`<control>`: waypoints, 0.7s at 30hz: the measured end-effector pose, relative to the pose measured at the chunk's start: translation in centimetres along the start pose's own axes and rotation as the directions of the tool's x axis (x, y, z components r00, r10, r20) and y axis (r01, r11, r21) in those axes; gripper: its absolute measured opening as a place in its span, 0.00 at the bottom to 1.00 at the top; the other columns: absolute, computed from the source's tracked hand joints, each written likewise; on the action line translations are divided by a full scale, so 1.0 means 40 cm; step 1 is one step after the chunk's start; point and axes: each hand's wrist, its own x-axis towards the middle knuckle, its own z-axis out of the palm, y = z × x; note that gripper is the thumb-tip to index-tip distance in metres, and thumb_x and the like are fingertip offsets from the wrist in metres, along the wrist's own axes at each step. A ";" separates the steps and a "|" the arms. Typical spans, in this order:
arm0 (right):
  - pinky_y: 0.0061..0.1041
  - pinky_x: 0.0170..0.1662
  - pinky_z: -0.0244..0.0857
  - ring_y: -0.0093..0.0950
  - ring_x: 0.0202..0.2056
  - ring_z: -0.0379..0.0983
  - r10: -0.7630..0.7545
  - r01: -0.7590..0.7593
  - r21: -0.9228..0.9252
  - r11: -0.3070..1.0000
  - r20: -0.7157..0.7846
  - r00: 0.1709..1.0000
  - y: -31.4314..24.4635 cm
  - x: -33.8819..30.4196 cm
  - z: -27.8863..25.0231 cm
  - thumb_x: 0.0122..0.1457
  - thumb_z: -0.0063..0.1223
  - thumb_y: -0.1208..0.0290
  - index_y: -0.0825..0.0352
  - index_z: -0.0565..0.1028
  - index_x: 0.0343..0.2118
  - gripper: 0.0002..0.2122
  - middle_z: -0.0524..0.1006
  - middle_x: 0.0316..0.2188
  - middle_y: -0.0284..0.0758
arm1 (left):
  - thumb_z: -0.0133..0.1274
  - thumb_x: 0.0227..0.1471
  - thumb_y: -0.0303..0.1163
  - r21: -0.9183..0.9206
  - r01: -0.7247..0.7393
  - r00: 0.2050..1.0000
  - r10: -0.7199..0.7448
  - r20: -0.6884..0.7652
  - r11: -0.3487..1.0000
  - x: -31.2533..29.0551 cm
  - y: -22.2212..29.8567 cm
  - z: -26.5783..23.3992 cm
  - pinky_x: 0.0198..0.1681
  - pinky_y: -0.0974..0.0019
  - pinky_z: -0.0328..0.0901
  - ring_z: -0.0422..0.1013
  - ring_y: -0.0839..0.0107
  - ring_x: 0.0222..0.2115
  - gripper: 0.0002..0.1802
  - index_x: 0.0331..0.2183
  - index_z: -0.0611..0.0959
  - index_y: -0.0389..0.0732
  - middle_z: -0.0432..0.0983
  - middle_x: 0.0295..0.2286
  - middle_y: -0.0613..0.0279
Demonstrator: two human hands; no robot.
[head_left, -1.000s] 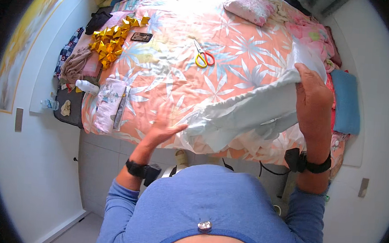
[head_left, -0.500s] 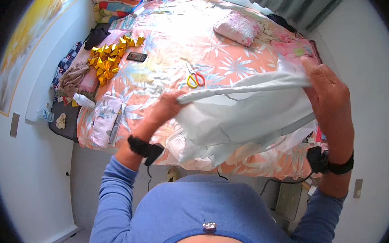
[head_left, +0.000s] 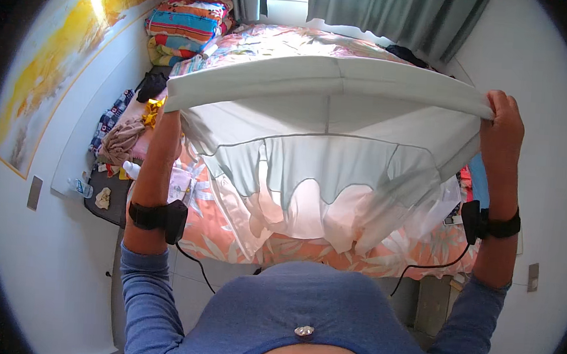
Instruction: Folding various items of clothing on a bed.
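A white, slightly see-through garment spreads out in front of me above the near part of the bed. It looks like a skirt, with a wide band along its top and a curved seam below that. At the left end of the band my left hand holds on, its fingers hidden behind the cloth. My right hand pinches the right end, fingers closed. Between them the band is stretched into a gentle upward arch. The lower part hangs in loose folds near the bedspread.
Along the bed's left side lie a white bottle, folded printed cloth, a brown scarf and gold ribbon. Folded colourful bedding stands far left. Walls flank both sides. Cords run from both wristbands.
Both hands have moved apart and the left one has risen. The bunched garment is now stretched wide, covering the scissors, phone and pillow from view. My view has tilted up toward the curtains.
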 end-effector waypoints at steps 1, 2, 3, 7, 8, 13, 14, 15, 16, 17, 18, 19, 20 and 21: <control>0.40 0.35 0.68 0.42 0.35 0.75 0.110 -0.115 0.089 0.989 0.050 0.993 0.014 -0.002 0.012 0.54 0.52 0.73 0.64 0.72 0.34 0.05 0.75 0.28 0.44 | 0.47 0.57 0.54 0.084 -0.025 0.999 0.022 0.028 0.996 -0.010 0.000 -0.009 0.39 0.68 0.64 0.67 0.74 0.38 0.29 0.50 0.72 0.40 0.71 0.41 0.62; 0.40 0.36 0.67 0.41 0.35 0.75 0.173 -0.186 0.184 0.965 0.086 0.981 0.028 -0.010 0.029 0.56 0.51 0.72 0.65 0.72 0.33 0.04 0.75 0.28 0.44 | 0.47 0.58 0.55 0.167 -0.050 0.998 0.041 0.056 0.985 -0.017 -0.004 -0.015 0.41 0.66 0.65 0.68 0.71 0.41 0.31 0.52 0.69 0.40 0.70 0.44 0.60; 0.39 0.36 0.67 0.40 0.35 0.76 0.218 -0.244 0.285 0.927 0.120 0.969 0.042 -0.019 0.045 0.58 0.49 0.70 0.66 0.72 0.33 0.05 0.76 0.28 0.44 | 0.47 0.58 0.55 0.248 -0.076 0.995 0.056 0.087 0.966 -0.022 -0.009 -0.022 0.43 0.64 0.66 0.68 0.69 0.43 0.33 0.54 0.67 0.40 0.69 0.46 0.57; 0.32 0.30 0.71 0.34 0.28 0.78 0.546 -0.631 0.527 0.569 0.332 0.769 0.027 -0.099 0.186 0.66 0.42 0.60 0.69 0.71 0.27 0.16 0.75 0.23 0.42 | 0.41 0.57 0.63 -0.461 0.208 0.974 -0.225 0.018 0.863 -0.012 -0.078 0.018 0.52 0.55 0.64 0.65 0.61 0.51 0.40 0.59 0.61 0.43 0.64 0.54 0.54; 0.30 0.28 0.72 0.33 0.25 0.78 0.627 -0.709 0.626 0.325 0.419 0.657 0.014 -0.140 0.219 0.66 0.40 0.58 0.69 0.70 0.26 0.19 0.75 0.22 0.41 | 0.37 0.58 0.64 -0.550 0.200 0.969 -0.247 -0.012 0.811 -0.025 -0.101 0.030 0.56 0.52 0.61 0.64 0.60 0.54 0.39 0.59 0.62 0.45 0.65 0.54 0.56; 0.23 0.23 0.72 0.27 0.20 0.77 0.594 -0.772 0.633 0.053 0.601 0.534 -0.044 -0.323 0.317 0.67 0.41 0.58 0.70 0.70 0.24 0.20 0.74 0.20 0.34 | 0.35 0.62 0.57 -0.566 0.343 0.932 -0.349 0.102 0.750 -0.087 -0.159 0.009 0.52 0.60 0.65 0.70 0.66 0.47 0.30 0.52 0.71 0.43 0.72 0.47 0.61; 0.23 0.22 0.72 0.26 0.21 0.77 0.538 -0.790 0.609 0.066 0.645 0.542 -0.060 -0.358 0.330 0.66 0.43 0.59 0.70 0.70 0.24 0.19 0.74 0.20 0.34 | 0.35 0.63 0.55 -0.541 0.357 0.931 -0.338 0.138 0.762 -0.104 -0.167 0.000 0.51 0.61 0.65 0.71 0.66 0.45 0.29 0.51 0.73 0.43 0.74 0.46 0.62; 0.22 0.22 0.72 0.25 0.21 0.77 0.490 -0.828 0.559 0.050 0.708 0.508 -0.080 -0.392 0.343 0.65 0.45 0.60 0.69 0.70 0.24 0.18 0.74 0.20 0.33 | 0.37 0.63 0.53 -0.494 0.352 0.933 -0.339 0.119 0.795 -0.119 -0.177 -0.007 0.49 0.62 0.66 0.71 0.67 0.43 0.27 0.50 0.74 0.42 0.74 0.44 0.62; 0.22 0.22 0.71 0.24 0.21 0.77 0.419 -0.856 0.515 0.042 0.769 0.483 -0.099 -0.423 0.358 0.65 0.46 0.60 0.69 0.70 0.24 0.17 0.74 0.20 0.33 | 0.38 0.63 0.51 -0.444 0.351 0.934 -0.344 0.101 0.824 -0.127 -0.187 -0.007 0.48 0.62 0.67 0.72 0.68 0.42 0.25 0.48 0.75 0.42 0.75 0.42 0.62; 0.21 0.22 0.71 0.24 0.22 0.77 0.354 -0.892 0.450 0.041 0.828 0.434 -0.117 -0.458 0.371 0.64 0.47 0.61 0.69 0.71 0.24 0.17 0.74 0.20 0.33 | 0.39 0.64 0.48 -0.406 0.338 0.941 -0.318 0.118 0.849 -0.134 -0.196 -0.011 0.46 0.63 0.67 0.73 0.69 0.40 0.23 0.47 0.76 0.42 0.76 0.41 0.62; 0.21 0.22 0.71 0.23 0.22 0.77 0.289 -0.923 0.383 0.044 0.879 0.379 -0.135 -0.492 0.384 0.64 0.48 0.61 0.69 0.71 0.24 0.16 0.74 0.20 0.33 | 0.43 0.62 0.40 -0.274 0.413 0.910 -0.405 0.086 0.869 -0.135 -0.201 -0.019 0.45 0.64 0.67 0.72 0.69 0.40 0.17 0.47 0.76 0.41 0.76 0.40 0.61; 0.21 0.23 0.71 0.23 0.22 0.77 0.248 -0.940 0.332 0.080 0.907 0.341 -0.152 -0.524 0.401 0.63 0.49 0.62 0.70 0.71 0.24 0.16 0.74 0.20 0.33 | 0.43 0.62 0.39 -0.285 0.471 0.881 -0.465 0.093 0.835 -0.137 -0.208 -0.018 0.45 0.64 0.67 0.72 0.69 0.40 0.17 0.47 0.76 0.40 0.76 0.40 0.60; 0.20 0.23 0.71 0.23 0.22 0.77 0.211 -0.952 0.283 0.117 0.930 0.302 -0.169 -0.555 0.419 0.63 0.49 0.62 0.70 0.72 0.25 0.16 0.74 0.20 0.34 | 0.44 0.61 0.37 -0.312 0.500 0.864 -0.492 0.111 0.808 -0.139 -0.212 -0.017 0.45 0.65 0.67 0.72 0.69 0.40 0.17 0.47 0.77 0.40 0.76 0.40 0.60; 0.20 0.23 0.70 0.23 0.23 0.77 0.174 -0.961 0.236 0.141 0.950 0.258 -0.183 -0.585 0.439 0.62 0.50 0.62 0.70 0.72 0.25 0.16 0.75 0.21 0.34 | 0.44 0.61 0.36 -0.337 0.527 0.847 -0.516 0.130 0.780 -0.143 -0.213 -0.015 0.45 0.65 0.67 0.72 0.69 0.40 0.16 0.47 0.77 0.39 0.76 0.39 0.60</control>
